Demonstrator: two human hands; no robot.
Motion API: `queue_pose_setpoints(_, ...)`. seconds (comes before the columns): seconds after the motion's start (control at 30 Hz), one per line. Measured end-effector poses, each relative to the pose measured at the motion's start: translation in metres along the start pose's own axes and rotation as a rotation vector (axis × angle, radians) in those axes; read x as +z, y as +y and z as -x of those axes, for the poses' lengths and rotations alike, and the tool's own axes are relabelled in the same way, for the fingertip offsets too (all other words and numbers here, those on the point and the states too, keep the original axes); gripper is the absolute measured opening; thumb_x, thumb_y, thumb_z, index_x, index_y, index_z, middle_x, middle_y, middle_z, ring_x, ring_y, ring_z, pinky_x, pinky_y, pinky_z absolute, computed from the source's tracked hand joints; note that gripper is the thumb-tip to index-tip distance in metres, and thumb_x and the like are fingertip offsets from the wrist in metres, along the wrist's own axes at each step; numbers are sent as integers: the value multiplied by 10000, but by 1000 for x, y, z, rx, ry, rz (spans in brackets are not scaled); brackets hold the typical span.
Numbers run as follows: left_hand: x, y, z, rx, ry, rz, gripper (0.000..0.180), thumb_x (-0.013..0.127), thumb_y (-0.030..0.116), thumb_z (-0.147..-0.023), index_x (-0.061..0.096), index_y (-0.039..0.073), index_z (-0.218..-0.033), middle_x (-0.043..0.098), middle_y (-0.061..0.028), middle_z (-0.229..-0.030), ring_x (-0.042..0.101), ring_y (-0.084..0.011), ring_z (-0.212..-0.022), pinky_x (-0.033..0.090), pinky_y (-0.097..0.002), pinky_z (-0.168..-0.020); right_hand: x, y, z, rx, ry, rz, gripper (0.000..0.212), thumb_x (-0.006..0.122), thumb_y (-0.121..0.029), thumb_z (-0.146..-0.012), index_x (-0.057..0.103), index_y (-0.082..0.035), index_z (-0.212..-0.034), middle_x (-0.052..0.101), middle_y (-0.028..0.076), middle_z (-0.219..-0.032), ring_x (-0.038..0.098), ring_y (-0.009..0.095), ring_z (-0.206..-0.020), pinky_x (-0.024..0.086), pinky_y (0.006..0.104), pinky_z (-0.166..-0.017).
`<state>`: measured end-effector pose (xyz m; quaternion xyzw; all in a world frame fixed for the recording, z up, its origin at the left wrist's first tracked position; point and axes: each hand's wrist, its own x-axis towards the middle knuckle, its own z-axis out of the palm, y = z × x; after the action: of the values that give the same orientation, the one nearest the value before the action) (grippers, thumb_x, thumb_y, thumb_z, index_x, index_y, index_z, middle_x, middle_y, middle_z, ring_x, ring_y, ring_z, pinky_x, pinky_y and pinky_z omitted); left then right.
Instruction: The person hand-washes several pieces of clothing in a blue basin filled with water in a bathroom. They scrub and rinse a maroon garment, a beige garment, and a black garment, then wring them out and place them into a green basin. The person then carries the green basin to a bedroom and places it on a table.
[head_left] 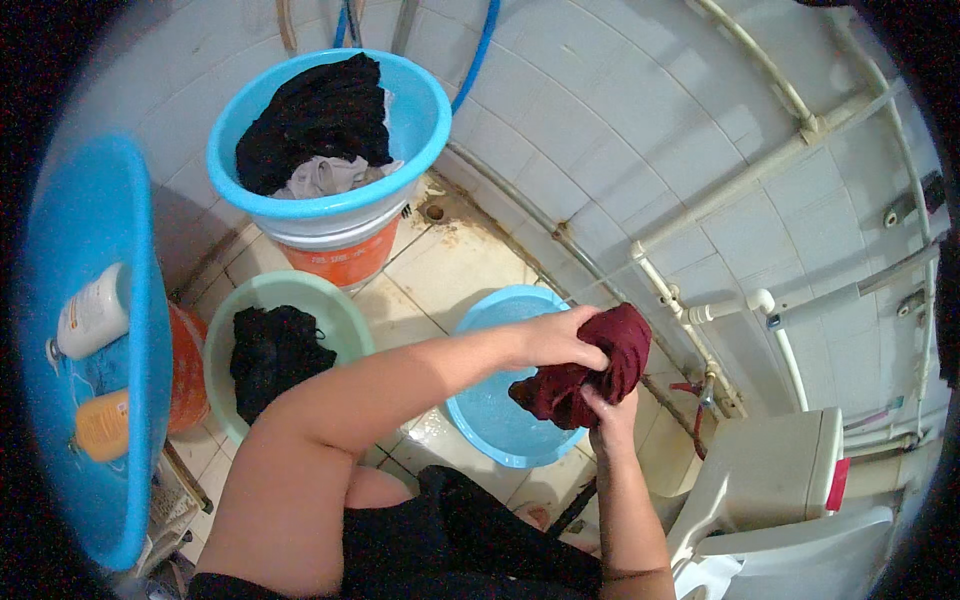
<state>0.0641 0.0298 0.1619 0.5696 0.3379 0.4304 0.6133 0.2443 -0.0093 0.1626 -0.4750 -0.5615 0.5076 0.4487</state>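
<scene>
Both my hands grip a bunched maroon cloth (622,345), held up above the right side of a light blue basin (490,400) on the floor. My left hand (562,340) is closed on it from the left, with the arm stretched across. From below, my right hand (612,418) closes round its lower part. Water shows in the basin under the cloth. Which garment the cloth is, I cannot tell.
A pale green basin (350,318) with black cloth (277,358) stands left. Behind it, a blue basin (430,120) of black and grey clothes sits on a bucket (345,255). A large blue tub (140,400) holding bottles is far left; a toilet (765,470) is right.
</scene>
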Motion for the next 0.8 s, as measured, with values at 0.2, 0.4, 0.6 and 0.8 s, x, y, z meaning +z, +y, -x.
queue_pose_setpoints(0.2,19,-10,5,137,-149,266,844,637,303,-809,94,33,-1395,266,-142,-1376,262,-240,-1276,217,-354,-1058,9,-15,0,212,55,-495,488,588,-157,-787,404,-34,-1222,516,87,-1154,531,222,-1032,447,363,-892)
queue_pose_setpoints(0.4,50,-27,16,72,-77,-46,1294,768,390,-653,-275,-37,-1289,149,-225,-1394,201,-287,-1305,167,-366,-1075,10,11,6,345,134,-582,369,439,-279,-900,459,-52,-1190,555,77,-1123,547,225,-1011,455,371,-876)
queue_pose_setpoints(0.6,44,-25,17,-121,56,145,1042,767,238,-646,40,2,-1355,314,-169,-1321,352,-266,-1218,293,-377,-1024,3,-2,-1,403,-61,-466,539,437,-432,-879,413,-58,-1267,472,101,-1266,450,261,-1158,345,411,-984)
queue_pose_setpoints(0.8,28,-1,27,-351,-184,863,456,619,229,-775,478,45,-1168,590,-83,-1043,588,-208,-924,461,-357,-856,-38,11,-31,198,-261,-624,861,559,-626,-724,293,-115,-1364,329,92,-1388,318,257,-1269,233,447,-1050)
